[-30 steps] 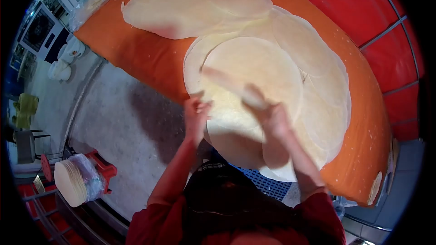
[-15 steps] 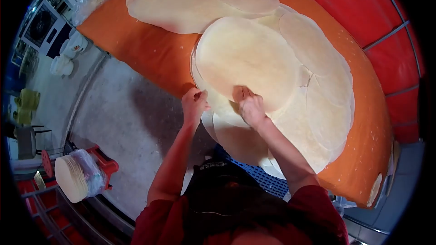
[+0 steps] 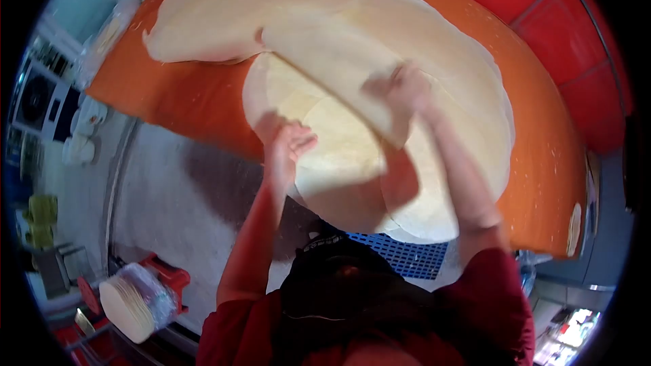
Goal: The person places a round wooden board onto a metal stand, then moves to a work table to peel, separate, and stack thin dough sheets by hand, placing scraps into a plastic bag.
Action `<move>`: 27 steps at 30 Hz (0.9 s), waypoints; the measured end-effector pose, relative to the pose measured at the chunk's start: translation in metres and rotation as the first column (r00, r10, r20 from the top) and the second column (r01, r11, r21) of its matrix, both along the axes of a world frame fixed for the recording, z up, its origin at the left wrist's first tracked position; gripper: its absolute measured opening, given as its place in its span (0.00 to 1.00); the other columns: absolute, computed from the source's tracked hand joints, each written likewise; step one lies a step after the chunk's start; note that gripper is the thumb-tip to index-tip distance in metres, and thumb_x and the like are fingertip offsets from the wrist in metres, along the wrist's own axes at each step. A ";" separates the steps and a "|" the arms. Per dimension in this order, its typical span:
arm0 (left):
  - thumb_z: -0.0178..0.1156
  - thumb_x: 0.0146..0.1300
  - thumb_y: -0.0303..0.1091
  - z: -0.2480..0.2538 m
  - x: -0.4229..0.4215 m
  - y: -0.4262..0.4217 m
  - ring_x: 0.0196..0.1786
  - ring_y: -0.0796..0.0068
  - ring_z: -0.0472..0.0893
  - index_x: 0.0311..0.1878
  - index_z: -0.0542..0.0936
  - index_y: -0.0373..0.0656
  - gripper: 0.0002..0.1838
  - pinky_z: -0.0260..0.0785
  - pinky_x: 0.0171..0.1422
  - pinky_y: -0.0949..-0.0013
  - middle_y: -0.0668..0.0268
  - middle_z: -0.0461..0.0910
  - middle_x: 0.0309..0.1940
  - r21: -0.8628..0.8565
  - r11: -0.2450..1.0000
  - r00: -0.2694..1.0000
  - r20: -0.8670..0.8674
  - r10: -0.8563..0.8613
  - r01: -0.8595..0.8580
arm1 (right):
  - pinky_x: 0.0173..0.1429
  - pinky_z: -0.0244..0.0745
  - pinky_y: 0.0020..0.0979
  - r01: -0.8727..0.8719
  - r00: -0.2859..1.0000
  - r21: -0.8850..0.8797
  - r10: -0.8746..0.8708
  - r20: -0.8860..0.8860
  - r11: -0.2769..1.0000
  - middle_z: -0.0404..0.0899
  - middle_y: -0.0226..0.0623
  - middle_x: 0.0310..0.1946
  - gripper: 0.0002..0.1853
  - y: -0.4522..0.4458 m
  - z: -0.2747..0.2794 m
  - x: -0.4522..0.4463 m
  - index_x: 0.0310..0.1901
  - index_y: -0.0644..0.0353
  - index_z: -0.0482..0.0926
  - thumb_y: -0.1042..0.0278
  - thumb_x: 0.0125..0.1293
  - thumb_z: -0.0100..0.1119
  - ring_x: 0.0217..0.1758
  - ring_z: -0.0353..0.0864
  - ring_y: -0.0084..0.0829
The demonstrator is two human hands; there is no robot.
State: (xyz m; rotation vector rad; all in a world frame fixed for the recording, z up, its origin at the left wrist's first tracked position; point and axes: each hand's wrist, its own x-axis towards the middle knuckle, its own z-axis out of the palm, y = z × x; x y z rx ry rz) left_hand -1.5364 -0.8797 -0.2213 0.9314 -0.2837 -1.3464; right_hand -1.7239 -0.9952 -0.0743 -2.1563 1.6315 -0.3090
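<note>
Left hand (image 3: 288, 138) half spread over pale sheets (image 3: 342, 146) — right hand (image 3: 409, 89) blurred, grip unclear.

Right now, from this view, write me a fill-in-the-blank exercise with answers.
1. The thin sheets lie on a table whose colour is ____.
2. The person's ____ hand is nearer the red stand.
3. The plastic grid past the sheets' near edge is ____.

Missing words: orange; left; blue.
</note>
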 end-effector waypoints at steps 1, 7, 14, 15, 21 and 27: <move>0.47 0.59 0.39 -0.010 -0.015 0.007 0.44 0.60 0.76 0.37 0.72 0.37 0.13 0.67 0.54 0.57 0.55 0.76 0.37 0.044 0.991 0.991 -0.026 -0.128 0.129 | 0.35 0.72 0.31 0.127 0.986 -0.305 -0.088 0.140 0.944 0.77 0.44 0.25 0.16 -0.032 -0.002 -0.032 0.30 0.67 0.76 0.59 0.50 0.59 0.31 0.75 0.27; 0.62 0.50 0.31 -0.036 -0.117 0.023 0.31 0.68 0.77 0.36 0.73 0.38 0.12 0.74 0.38 0.66 0.61 0.76 0.31 0.201 0.775 0.797 -0.244 -0.553 0.599 | 0.21 0.65 0.27 0.135 0.984 -0.662 -0.179 0.001 0.737 0.76 0.41 0.19 0.05 0.015 0.202 -0.115 0.27 0.66 0.78 0.76 0.50 0.53 0.21 0.75 0.23; 0.60 0.53 0.38 -0.024 -0.139 0.014 0.23 0.75 0.77 0.29 0.76 0.33 0.14 0.70 0.26 0.75 0.62 0.77 0.23 0.412 0.729 0.473 0.567 -0.675 0.547 | 0.31 0.71 0.33 -0.452 0.599 -0.503 -0.167 -0.783 0.737 0.74 0.39 0.25 0.13 0.096 0.066 -0.151 0.35 0.64 0.73 0.76 0.44 0.49 0.28 0.75 0.34; 0.58 0.54 0.38 -0.036 -0.142 0.015 0.23 0.74 0.78 0.28 0.76 0.34 0.14 0.69 0.26 0.74 0.62 0.77 0.21 0.361 0.776 0.421 0.682 -0.598 0.518 | 0.31 0.71 0.32 -0.473 0.577 -0.467 -0.139 -0.805 0.747 0.75 0.43 0.23 0.12 0.100 0.021 -0.155 0.32 0.65 0.74 0.75 0.42 0.49 0.28 0.76 0.34; 0.50 0.61 0.46 -0.041 -0.152 0.031 0.40 0.58 0.78 0.47 0.71 0.38 0.21 0.70 0.44 0.57 0.51 0.77 0.38 0.264 0.721 0.732 0.074 -0.678 0.641 | 0.31 0.72 0.32 -0.035 0.950 -0.240 -0.042 -0.308 0.970 0.77 0.41 0.23 0.06 0.143 -0.109 -0.195 0.22 0.61 0.77 0.72 0.39 0.51 0.29 0.78 0.34; 0.36 0.63 0.57 -0.014 -0.164 0.056 0.56 0.49 0.67 0.62 0.53 0.43 0.32 0.60 0.57 0.49 0.46 0.63 0.56 -0.069 0.691 0.579 -0.490 -0.652 0.720 | 0.33 0.75 0.33 -0.098 0.932 -0.309 -0.022 -0.363 0.946 0.74 0.50 0.36 0.25 0.203 -0.146 -0.153 0.46 0.75 0.66 0.74 0.42 0.53 0.35 0.78 0.39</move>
